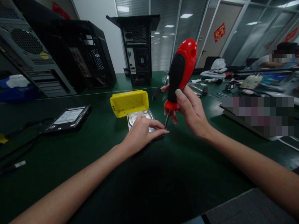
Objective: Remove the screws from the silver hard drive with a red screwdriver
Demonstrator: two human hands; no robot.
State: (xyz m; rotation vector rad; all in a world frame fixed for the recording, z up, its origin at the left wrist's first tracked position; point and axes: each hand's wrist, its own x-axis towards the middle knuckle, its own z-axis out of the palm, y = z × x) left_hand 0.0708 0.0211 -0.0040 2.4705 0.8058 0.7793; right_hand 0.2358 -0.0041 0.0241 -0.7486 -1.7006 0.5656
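A silver hard drive (142,114) lies on the green table, its near side covered by my left hand (142,130). The thumb and forefinger of that hand close together at the drive's right corner. Whatever is between those fingertips is too small to make out. My right hand (191,109) grips a red and black screwdriver (178,71), thumb and fingers around the lower handle. The screwdriver stands tilted, with its metal shaft pointing down to my left fingertips. Behind the drive, a yellow bin (130,104) lies with its opening toward me, small dark bits inside.
Another drive (68,118) sits at left near black cables (25,127). Computer cases (93,56) and a black tower (140,49) stand behind. Loose tools (217,93) and a pixelated flat object (257,115) are at right. A person (268,59) sits at far right.
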